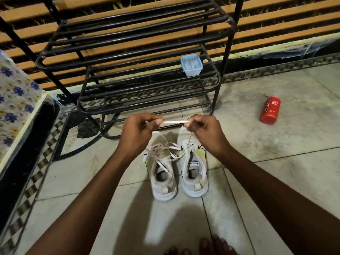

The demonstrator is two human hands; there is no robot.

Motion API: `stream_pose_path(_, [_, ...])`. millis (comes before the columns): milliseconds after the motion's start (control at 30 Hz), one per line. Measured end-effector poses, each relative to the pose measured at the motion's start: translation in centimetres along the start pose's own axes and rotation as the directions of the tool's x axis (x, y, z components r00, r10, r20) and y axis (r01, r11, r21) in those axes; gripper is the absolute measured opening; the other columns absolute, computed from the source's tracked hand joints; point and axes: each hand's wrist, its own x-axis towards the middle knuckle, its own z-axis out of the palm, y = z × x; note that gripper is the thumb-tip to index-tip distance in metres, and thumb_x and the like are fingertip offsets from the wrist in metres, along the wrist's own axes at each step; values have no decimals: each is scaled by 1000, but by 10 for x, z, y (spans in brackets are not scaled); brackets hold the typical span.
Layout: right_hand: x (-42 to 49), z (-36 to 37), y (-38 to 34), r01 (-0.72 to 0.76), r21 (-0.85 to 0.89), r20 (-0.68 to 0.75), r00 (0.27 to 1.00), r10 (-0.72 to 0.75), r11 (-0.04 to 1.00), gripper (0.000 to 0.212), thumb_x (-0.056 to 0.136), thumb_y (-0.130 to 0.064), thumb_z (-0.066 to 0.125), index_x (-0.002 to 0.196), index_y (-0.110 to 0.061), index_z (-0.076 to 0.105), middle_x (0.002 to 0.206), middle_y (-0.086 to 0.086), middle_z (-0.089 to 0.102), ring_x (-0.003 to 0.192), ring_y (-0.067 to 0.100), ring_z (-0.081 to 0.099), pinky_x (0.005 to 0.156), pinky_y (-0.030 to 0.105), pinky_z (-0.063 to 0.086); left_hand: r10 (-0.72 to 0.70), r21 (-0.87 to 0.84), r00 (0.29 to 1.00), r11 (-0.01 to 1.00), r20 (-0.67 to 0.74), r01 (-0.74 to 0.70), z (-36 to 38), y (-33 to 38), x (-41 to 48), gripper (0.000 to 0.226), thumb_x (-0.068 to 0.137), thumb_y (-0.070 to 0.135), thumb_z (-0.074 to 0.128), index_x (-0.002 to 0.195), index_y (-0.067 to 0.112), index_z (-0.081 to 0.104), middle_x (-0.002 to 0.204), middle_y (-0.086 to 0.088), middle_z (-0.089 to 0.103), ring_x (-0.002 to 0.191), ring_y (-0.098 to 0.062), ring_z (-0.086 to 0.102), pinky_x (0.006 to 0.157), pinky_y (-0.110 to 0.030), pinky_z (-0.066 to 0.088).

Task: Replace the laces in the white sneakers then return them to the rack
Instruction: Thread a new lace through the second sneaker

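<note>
While the black metal shoe rack stands bare of shoes at the far side of the tiled floor, the two white sneakers sit side by side just in front of its bottom rail. Their toes point at the rack and their long axes run away from the person. The left sneaker carries a loose tangle of lacing. The right sneaker is threaded only near the toe.

Above the toes, the left hand and right hand each pinch a white lace, pulled taut crosswise between them. A strand drops from the right hand to the right sneaker's eyelets, so that hand is probably the one to thread next.

A lidded plastic tub sits at the right end of a rack shelf. A red Cinthol bottle lies well off to the right.
</note>
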Motion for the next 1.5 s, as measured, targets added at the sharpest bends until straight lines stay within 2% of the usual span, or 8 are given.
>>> stream_pose_path(233, [8, -15, 20, -107, 44, -184, 976, 113, 993, 12, 88, -19, 74, 80, -10, 75, 58, -11, 62, 55, 7, 54, 62, 26, 44, -207, 91, 975, 973, -80, 214, -19, -71, -17, 15, 95, 8, 70, 84, 16, 77, 81, -8, 76, 85, -31, 72, 85, -45, 57])
stream_pose_path(433, [10, -10, 24, -154, 103, -186, 968, 171, 983, 23, 94, -16, 63, 74, -9, 69, 55, 5, 63, 46, 17, 60, 48, 25, 47, -321, 265, 942, 904, -97, 335, -23, -105, -34, 23, 93, 14, 73, 75, 27, 73, 70, 7, 71, 58, -1, 60, 62, -16, 42])
stream_pose_path(600, [14, -6, 29, -194, 193, -147, 964, 223, 962, 19, 98, -12, 59, 85, 0, 66, 69, 14, 70, 62, 27, 74, 55, 30, 54, -355, 350, 928, 859, -115, 373, -21, -111, -40, 14, 92, 16, 76, 80, 22, 77, 78, 5, 71, 78, -20, 63, 75, -28, 41])
stream_pose_path(933, [11, -5, 42, -283, 331, 0, 954, 300, 900, 46, 92, -1, 67, 134, -11, 54, 113, 7, 73, 91, 20, 72, 70, 30, 58, -399, -61, 917, 915, 27, 400, 28, -66, -28, 21, 93, 13, 75, 74, 17, 67, 59, 3, 66, 55, -14, 61, 63, -30, 51])
stream_pose_path(1067, [3, -10, 56, -269, 142, -63, 958, 279, 953, 58, 90, 3, 66, 142, -16, 48, 107, 2, 71, 92, 20, 70, 84, 36, 59, -454, -315, 877, 818, 159, 481, 53, -42, -23, 17, 90, -7, 72, 81, 1, 60, 59, -6, 67, 50, -17, 64, 54, -28, 57])
stream_pose_path(1233, [-19, -17, 72, -199, -321, -157, 975, 155, 926, 46, 78, -7, 73, 119, -17, 55, 84, -3, 65, 69, 7, 62, 69, 18, 45, -529, -336, 826, 755, 196, 563, 82, -26, -17, 15, 88, -7, 75, 85, -2, 61, 71, -20, 70, 62, -30, 69, 69, -38, 59])
stream_pose_path(1367, [-33, -16, 78, -144, -328, -160, 983, 95, 934, 19, 77, -16, 81, 82, -12, 63, 66, 2, 64, 65, 19, 62, 73, 35, 52, -546, -276, 821, 774, 164, 570, 100, -26, -16, 18, 83, -1, 82, 79, 1, 64, 82, -26, 75, 72, -32, 77, 75, -40, 63])
stream_pose_path(1500, [-45, -6, 75, -4, -289, 38, 999, 16, 957, 27, 71, -23, 89, 86, -10, 70, 81, 3, 70, 70, 19, 66, 72, 29, 55, -511, -133, 853, 843, 103, 521, 110, -31, -16, 18, 77, 5, 87, 71, 6, 71, 74, -14, 76, 76, -29, 78, 84, -51, 63])
